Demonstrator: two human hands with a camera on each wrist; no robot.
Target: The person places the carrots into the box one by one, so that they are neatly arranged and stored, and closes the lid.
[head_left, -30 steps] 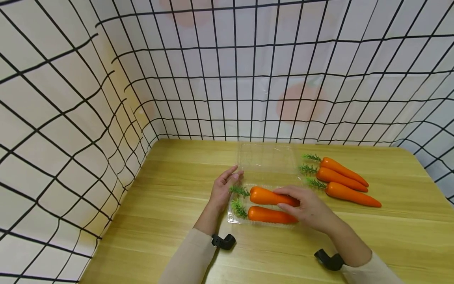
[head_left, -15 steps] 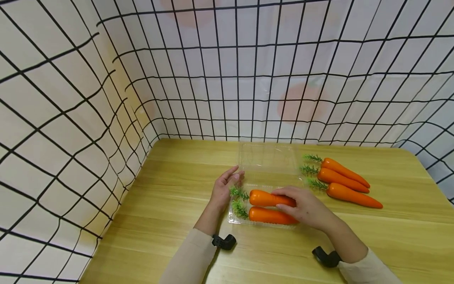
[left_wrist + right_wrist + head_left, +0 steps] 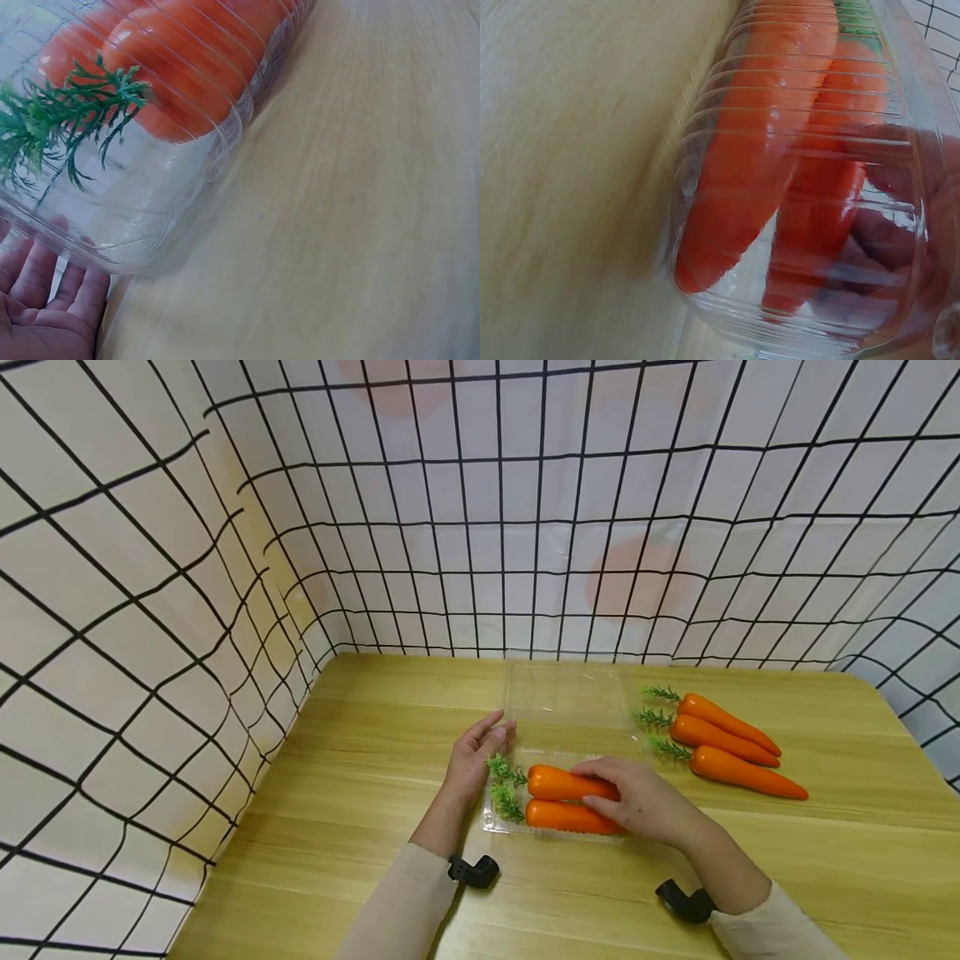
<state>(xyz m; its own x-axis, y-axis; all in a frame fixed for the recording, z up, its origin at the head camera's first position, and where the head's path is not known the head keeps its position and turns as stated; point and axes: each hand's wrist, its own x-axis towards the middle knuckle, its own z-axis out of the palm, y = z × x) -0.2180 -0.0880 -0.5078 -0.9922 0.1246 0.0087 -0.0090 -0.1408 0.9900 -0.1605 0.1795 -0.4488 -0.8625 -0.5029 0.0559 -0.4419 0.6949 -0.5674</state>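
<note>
A clear plastic clamshell box [image 3: 489, 821] lies unfolded on the table, its lid [image 3: 566, 691] flat behind the base. Two orange carrots with green tops are in the base: a front carrot [image 3: 558, 816] and a rear carrot [image 3: 553, 782], side by side. My right hand [image 3: 648, 802] reaches into the base and grips the rear carrot near its tapered end, which the fingers hide. At the base's left end, my left hand [image 3: 471, 760] rests with fingers extended; the left wrist view shows its fingertips [image 3: 91, 289] against the clear wall.
To the right of the box lie three more carrots: a back one [image 3: 727, 724], a middle one [image 3: 723, 739] and a near one [image 3: 750, 774], tops pointing left. A white sheet with a black grid [image 3: 465, 527] encloses the wooden table [image 3: 375, 718] behind and at the sides.
My right hand has brought the rear carrot slightly left and down, nearer the front carrot in the base. My left hand has stayed in place.
</note>
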